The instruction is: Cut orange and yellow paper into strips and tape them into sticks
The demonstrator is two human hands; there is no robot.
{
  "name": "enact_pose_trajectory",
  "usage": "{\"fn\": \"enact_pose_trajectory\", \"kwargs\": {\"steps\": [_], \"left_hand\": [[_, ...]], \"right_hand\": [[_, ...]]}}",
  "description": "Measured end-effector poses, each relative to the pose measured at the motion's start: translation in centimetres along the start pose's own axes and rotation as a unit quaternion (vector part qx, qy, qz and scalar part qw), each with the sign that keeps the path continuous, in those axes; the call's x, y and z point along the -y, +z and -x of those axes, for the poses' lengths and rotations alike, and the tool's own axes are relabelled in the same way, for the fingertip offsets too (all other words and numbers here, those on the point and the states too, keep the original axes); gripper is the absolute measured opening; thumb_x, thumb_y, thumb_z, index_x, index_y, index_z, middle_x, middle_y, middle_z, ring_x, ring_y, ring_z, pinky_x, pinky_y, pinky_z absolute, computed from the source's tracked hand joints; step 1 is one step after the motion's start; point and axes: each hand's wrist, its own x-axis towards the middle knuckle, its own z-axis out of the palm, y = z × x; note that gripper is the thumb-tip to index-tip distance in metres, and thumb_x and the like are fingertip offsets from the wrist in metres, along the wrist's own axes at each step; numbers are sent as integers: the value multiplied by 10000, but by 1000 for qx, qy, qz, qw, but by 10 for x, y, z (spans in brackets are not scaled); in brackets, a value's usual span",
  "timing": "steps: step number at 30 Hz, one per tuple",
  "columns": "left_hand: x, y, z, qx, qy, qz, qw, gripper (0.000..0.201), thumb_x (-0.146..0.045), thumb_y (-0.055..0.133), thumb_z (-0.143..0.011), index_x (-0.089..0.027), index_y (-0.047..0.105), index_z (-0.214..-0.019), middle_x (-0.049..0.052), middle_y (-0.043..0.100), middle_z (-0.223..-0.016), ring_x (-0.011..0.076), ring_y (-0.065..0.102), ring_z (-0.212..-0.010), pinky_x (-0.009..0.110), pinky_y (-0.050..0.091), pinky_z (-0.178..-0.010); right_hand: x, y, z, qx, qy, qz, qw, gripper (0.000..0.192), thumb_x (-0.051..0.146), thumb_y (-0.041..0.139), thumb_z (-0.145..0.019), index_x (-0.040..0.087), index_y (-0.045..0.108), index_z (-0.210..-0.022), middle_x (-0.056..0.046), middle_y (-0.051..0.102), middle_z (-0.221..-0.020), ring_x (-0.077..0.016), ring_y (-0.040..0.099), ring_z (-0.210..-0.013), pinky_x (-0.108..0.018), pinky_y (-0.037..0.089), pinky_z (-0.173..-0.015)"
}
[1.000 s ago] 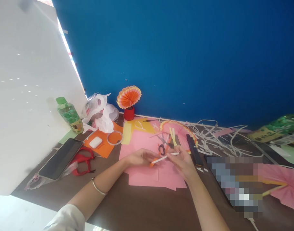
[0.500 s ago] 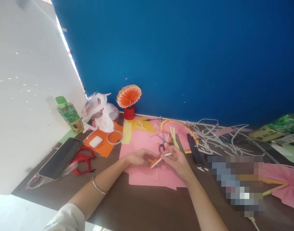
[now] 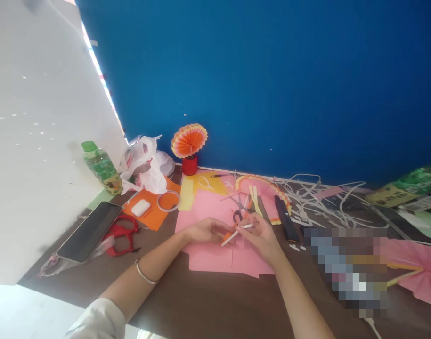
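My left hand [image 3: 204, 231] and my right hand [image 3: 259, 238] meet over a stack of pink paper [image 3: 215, 249] on the brown table [image 3: 208, 306]. Between their fingertips they pinch a narrow paper strip [image 3: 232, 234], white with an orange part near the left hand. A metal bangle [image 3: 144, 275] circles my left wrist. Scissors with orange handles [image 3: 239, 214] lie just beyond the hands. A pink and orange pleated paper fan [image 3: 263, 188] lies farther back.
A phone [image 3: 88, 232] and red scissors [image 3: 121, 233] lie at left, with a green bottle [image 3: 101, 168], plastic bags [image 3: 146, 162], white earbud case [image 3: 141, 207] and tape ring [image 3: 167, 201]. A fan in a red pot [image 3: 189, 146] stands by the blue wall. White cables [image 3: 317, 200], black bar [image 3: 285, 218].
My right hand slid left along the strip toward my left hand, so less of the white strip shows between them. The left hand stayed put.
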Motion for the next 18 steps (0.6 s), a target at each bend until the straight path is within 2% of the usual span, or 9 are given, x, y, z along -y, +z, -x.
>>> {"fn": "enact_pose_trajectory", "kwargs": {"steps": [4, 10, 13, 18], "left_hand": [[1, -1, 1, -5, -2, 4, 1000, 479, -198, 668, -674, -163, 562, -1141, 142, 635, -1055, 287, 584, -1002, 397, 448, -832], [1, 0, 0, 3, -28, 13, 1000, 498, -260, 689, -673, -154, 557, -1142, 168, 608, -1099, 295, 560, -1039, 363, 463, -800], [1, 1, 0, -3, -37, 13, 999, 525, -299, 700, -663, -138, 555, -1141, 181, 615, -1080, 302, 563, -1031, 368, 466, -796], [5, -2, -1, 21, -18, 22, 999, 525, -286, 694, -677, -161, 540, -1163, 163, 598, -1121, 287, 536, -1078, 381, 447, -854]], "right_hand": [[5, -2, 3, 30, -9, -23, 999, 383, 289, 704, -662, 235, 325, -686, 39, 541, -654, -128, 527, -628, -281, 455, -630], [-6, -4, -3, -28, -10, -25, 999, 407, 290, 738, -620, 230, 340, -674, 34, 566, -678, -142, 568, -676, -300, 465, -689], [-12, -5, -6, -21, 1, -23, 1000, 398, 297, 744, -611, 231, 356, -674, 31, 584, -685, -149, 582, -676, -302, 470, -667], [-17, -4, -9, -15, 9, -19, 1000, 400, 303, 752, -596, 232, 366, -676, 28, 605, -683, -157, 599, -729, -317, 466, -733]]}}
